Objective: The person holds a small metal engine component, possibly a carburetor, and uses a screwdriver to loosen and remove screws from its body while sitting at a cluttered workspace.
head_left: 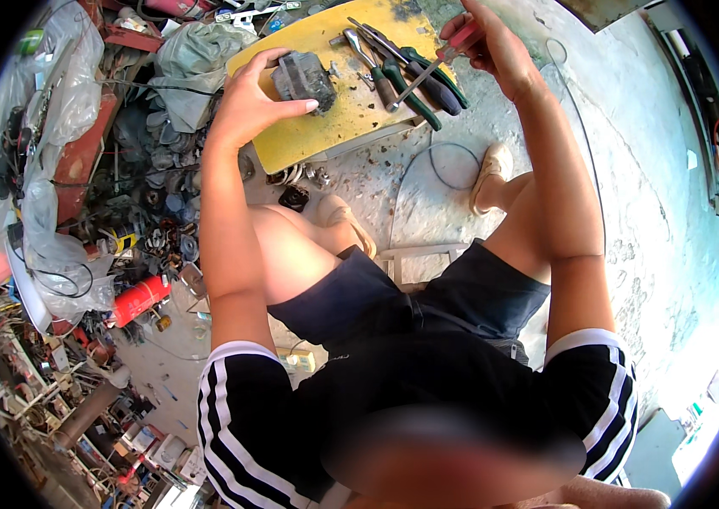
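My left hand [249, 103] grips a dark grey, grimy block-shaped part [307, 80], thumb along its near side and fingers on its far side. The part rests on a worn yellow board [290, 151]. In my right hand [502, 53] is a screwdriver with a red handle [466, 36]; its metal shaft [417, 86] slants down to the left, over the tools on the board. Beneath it lie several hand tools, among them pliers with dark green handles [419, 108] and a tool with a dark grip [442, 95]. Small metal bits [366, 80] are scattered between the part and these tools.
Heaps of scrap parts [164, 195], clear plastic bags [71, 110] and a red cylinder [140, 300] crowd the left side. A thin cable [453, 144] curls over the concrete floor [631, 187]. Below the board sit loose metal rings [291, 175], near my feet.
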